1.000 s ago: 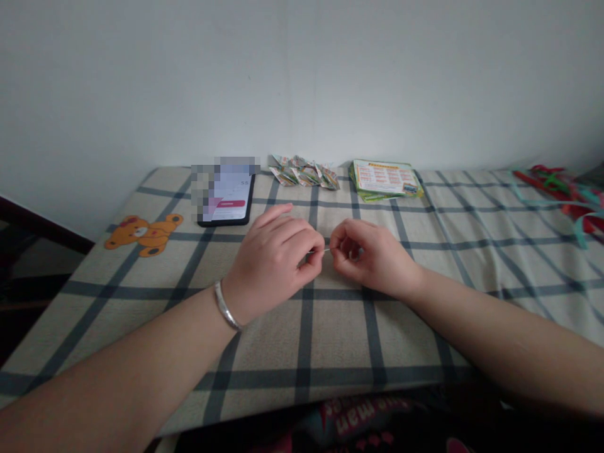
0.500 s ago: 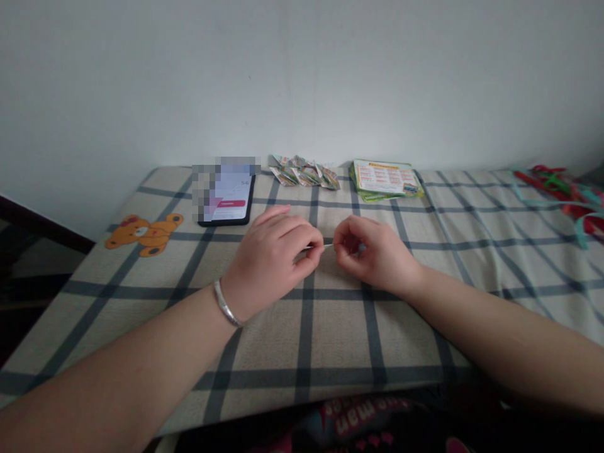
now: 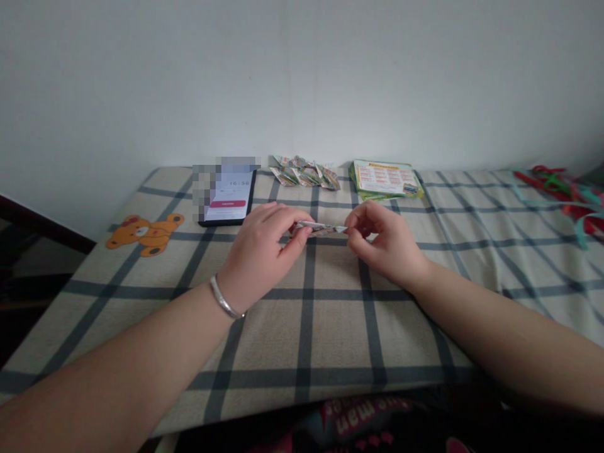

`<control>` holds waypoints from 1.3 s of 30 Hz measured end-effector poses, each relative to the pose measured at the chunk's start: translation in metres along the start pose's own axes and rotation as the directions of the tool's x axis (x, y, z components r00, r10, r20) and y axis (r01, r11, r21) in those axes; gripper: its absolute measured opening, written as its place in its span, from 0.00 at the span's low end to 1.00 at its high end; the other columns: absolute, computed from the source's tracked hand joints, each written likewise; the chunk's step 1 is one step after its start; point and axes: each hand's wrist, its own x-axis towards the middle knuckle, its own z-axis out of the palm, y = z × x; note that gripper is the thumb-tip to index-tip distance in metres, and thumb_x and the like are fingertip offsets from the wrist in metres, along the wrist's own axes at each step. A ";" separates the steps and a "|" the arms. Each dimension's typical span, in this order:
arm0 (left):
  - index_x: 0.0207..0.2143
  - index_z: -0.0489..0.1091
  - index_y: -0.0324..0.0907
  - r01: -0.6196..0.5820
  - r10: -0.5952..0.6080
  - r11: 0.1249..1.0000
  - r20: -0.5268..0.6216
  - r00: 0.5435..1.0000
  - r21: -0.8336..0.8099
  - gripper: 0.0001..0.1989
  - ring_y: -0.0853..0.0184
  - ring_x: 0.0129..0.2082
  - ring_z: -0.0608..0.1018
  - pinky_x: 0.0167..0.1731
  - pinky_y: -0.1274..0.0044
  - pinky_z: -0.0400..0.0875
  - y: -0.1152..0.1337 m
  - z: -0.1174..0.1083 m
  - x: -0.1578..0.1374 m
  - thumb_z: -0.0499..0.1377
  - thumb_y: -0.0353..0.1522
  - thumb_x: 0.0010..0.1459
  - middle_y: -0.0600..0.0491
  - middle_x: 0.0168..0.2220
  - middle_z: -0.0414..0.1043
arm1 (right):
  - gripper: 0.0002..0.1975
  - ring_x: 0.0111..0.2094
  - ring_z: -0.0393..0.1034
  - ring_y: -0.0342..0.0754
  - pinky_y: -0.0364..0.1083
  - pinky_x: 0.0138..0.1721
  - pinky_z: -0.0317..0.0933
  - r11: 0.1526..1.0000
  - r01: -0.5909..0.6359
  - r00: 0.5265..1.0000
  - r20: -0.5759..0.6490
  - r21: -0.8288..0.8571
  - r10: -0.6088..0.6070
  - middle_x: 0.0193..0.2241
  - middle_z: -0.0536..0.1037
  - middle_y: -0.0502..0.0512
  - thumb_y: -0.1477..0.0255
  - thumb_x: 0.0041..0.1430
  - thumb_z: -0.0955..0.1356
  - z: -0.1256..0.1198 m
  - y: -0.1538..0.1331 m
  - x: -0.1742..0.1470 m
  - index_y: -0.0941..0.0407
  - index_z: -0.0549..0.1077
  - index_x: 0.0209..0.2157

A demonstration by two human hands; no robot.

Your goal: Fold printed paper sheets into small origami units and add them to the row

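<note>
Between my hands, above the checked tablecloth (image 3: 337, 327), is a narrow folded piece of printed paper (image 3: 325, 228). My left hand (image 3: 264, 248), with a silver bangle (image 3: 225, 301) at the wrist, pinches its left end between thumb and fingers. At its pointed right end, the thumb and fingertips of my right hand (image 3: 384, 242) are closed on it. My fingers cover both ends of the paper. Behind my hands lie several similar folded paper pieces (image 3: 306, 173) in a cluster.
A stack of printed cards (image 3: 384, 177) lies at the back right of the cluster. To the left are a phone (image 3: 229, 195) with its screen lit and an orange teddy bear cutout (image 3: 145, 234). Coloured ribbons (image 3: 561, 189) lie at the far right. A wall (image 3: 302, 82) rises behind the table.
My hands have moved slightly apart and a little farther from me. More of the folded paper now shows between them, where only a thin sliver was visible before.
</note>
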 end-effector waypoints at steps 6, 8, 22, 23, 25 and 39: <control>0.38 0.71 0.40 0.117 -0.118 0.990 -0.003 0.993 -0.076 0.05 0.69 0.34 0.76 0.35 0.78 0.70 -0.002 0.003 -0.003 0.56 0.31 0.62 0.53 0.34 0.75 | 0.04 0.28 0.66 0.40 0.41 0.27 0.60 0.983 -0.052 0.996 0.083 0.178 0.038 0.28 0.70 0.47 0.76 0.57 0.65 0.001 0.005 0.001 0.54 0.65 0.33; 0.39 0.71 0.40 0.165 -0.166 0.979 0.009 0.986 -0.119 0.06 0.69 0.34 0.77 0.33 0.79 0.71 -0.004 0.005 -0.003 0.56 0.31 0.61 0.53 0.35 0.76 | 0.04 0.28 0.66 0.40 0.41 0.27 0.61 0.967 -0.080 0.993 0.100 0.242 0.057 0.30 0.70 0.47 0.73 0.59 0.66 0.003 0.008 0.001 0.54 0.65 0.35; 0.48 0.73 0.41 0.286 -0.254 0.908 0.140 0.957 -0.307 0.14 0.68 0.38 0.80 0.40 0.76 0.76 -0.004 0.008 -0.003 0.55 0.31 0.62 0.51 0.42 0.79 | 0.08 0.30 0.67 0.41 0.42 0.32 0.64 0.905 -0.141 0.970 0.238 0.401 0.045 0.34 0.74 0.50 0.71 0.58 0.69 0.011 0.012 0.002 0.55 0.70 0.40; 0.48 0.73 0.41 0.285 -0.254 0.912 0.140 0.957 -0.293 0.14 0.68 0.39 0.80 0.41 0.76 0.75 -0.004 0.008 -0.002 0.54 0.30 0.62 0.51 0.42 0.79 | 0.08 0.30 0.67 0.41 0.42 0.32 0.65 0.906 -0.144 0.971 0.233 0.397 0.052 0.34 0.74 0.50 0.70 0.58 0.69 0.011 0.012 0.002 0.55 0.70 0.40; 0.48 0.74 0.41 0.288 -0.255 0.917 0.151 0.955 -0.275 0.14 0.67 0.39 0.80 0.42 0.75 0.76 -0.006 0.008 -0.001 0.53 0.30 0.63 0.51 0.42 0.79 | 0.10 0.29 0.67 0.41 0.42 0.31 0.65 0.903 -0.154 0.973 0.220 0.402 0.068 0.32 0.75 0.50 0.69 0.57 0.70 0.011 0.011 0.002 0.55 0.71 0.41; 0.49 0.71 0.42 0.299 -0.255 0.923 0.195 0.947 -0.243 0.15 0.66 0.37 0.79 0.39 0.73 0.75 -0.012 0.017 -0.003 0.58 0.31 0.58 0.51 0.40 0.78 | 0.07 0.29 0.71 0.41 0.42 0.32 0.67 0.840 -0.194 0.963 0.261 0.506 0.065 0.29 0.74 0.48 0.68 0.57 0.70 0.016 0.010 0.003 0.54 0.69 0.34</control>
